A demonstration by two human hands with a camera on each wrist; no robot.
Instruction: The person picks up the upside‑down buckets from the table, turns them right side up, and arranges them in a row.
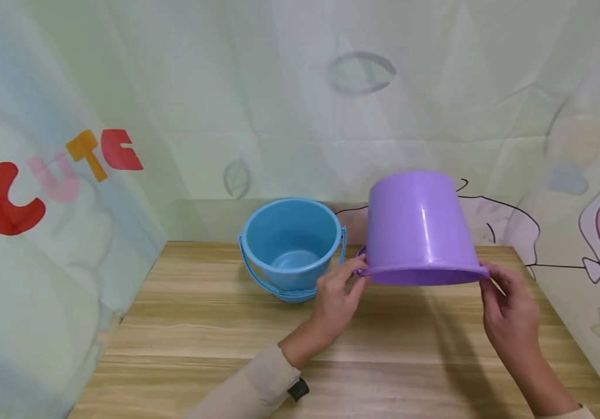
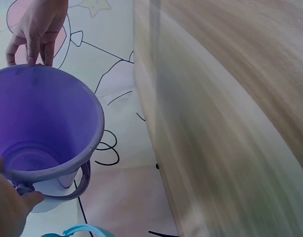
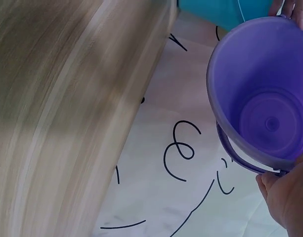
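Observation:
A purple bucket point(image 1: 419, 224) is held upside down above the wooden table, its mouth facing down and toward me. My left hand point(image 1: 337, 299) pinches its rim on the left, and my right hand point(image 1: 511, 314) pinches the rim on the right. Both wrist views look into the bucket's hollow inside point(image 2: 42, 118), and nothing shows in it. Its purple handle point(image 3: 240, 157) hangs along the rim's far side. Just left of my left hand, a light blue bucket point(image 1: 293, 235) stands upright on the table, with its handle lowered at the front.
The wooden table point(image 1: 200, 361) reaches back to a printed cloth point(image 1: 289, 105) that hangs behind it and along both sides. Red, pink and orange letters point(image 1: 9, 198) mark the cloth at left. A dark shadow falls on the table below the purple bucket.

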